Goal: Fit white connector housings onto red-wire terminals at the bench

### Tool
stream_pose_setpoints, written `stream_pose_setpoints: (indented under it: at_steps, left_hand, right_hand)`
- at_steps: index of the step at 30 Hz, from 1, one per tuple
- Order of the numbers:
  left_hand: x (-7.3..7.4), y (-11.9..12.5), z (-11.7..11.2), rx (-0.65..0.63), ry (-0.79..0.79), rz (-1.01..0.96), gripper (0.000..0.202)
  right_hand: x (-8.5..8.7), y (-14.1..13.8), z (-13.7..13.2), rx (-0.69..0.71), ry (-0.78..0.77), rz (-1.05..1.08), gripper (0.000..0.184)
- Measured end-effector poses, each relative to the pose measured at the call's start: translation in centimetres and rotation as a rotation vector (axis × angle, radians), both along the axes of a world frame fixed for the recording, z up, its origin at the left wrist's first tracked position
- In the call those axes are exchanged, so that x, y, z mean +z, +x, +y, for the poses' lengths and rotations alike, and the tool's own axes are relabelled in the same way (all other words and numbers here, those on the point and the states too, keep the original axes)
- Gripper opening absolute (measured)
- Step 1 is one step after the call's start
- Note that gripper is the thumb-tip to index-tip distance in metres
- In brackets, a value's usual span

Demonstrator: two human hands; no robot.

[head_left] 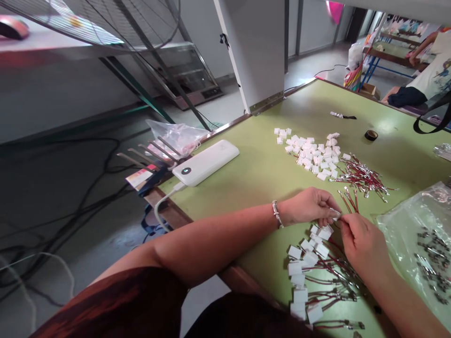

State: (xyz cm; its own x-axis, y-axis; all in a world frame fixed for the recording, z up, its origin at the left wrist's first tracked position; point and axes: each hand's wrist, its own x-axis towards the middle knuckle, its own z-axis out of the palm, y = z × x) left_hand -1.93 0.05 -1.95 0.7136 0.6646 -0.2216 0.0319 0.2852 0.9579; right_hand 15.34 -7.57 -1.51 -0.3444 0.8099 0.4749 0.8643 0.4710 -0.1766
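My left hand (310, 206), a bracelet at its wrist, pinches a small white plastic connector housing (336, 215) between thumb and fingers. Fingertip to fingertip with it, my right hand (364, 241) is closed on a few short red wires with metal terminals, whose ends (348, 199) stick out above the fingers. Where wire and housing meet is hidden by the fingers. Just below both hands lies a group of white housings with wires attached (310, 259). Beyond them are a heap of loose white housings (313, 155) and a pile of loose red wires (362, 177).
On the green table (253, 173) lie a white power bank (207, 162) with a cable and a roll of black tape (371, 135). A clear plastic bag (408, 211) with metal-ended parts is at the right. Another person (430, 65) sits at the far right.
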Motion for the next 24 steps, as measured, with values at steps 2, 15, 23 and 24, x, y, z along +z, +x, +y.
stream_pose_setpoints:
  at_steps: [2, 15, 23, 24]
  left_hand:
    - [0.3, 0.0, 0.2, -0.027, 0.093, 0.068, 0.012]
    - [-1.5, -1.8, 3.6, 0.046, 1.344, 0.729, 0.030]
    - [-0.8, -1.5, 2.5, 0.107, 1.130, 0.555, 0.018]
    - [-0.9, -1.4, 2.5, 0.132, 1.098, 0.547, 0.020]
  right_hand:
    - [-0.1, 0.1, 0.1, -0.012, -0.015, 0.020, 0.018]
    - [0.1, -0.4, -0.8, 0.066, -0.422, 0.109, 0.020]
    - [0.2, 1.5, 2.2, -0.381, -0.289, -0.155, 0.021]
    - [0.0, 1.5, 2.5, -0.403, -0.302, -0.211, 0.021]
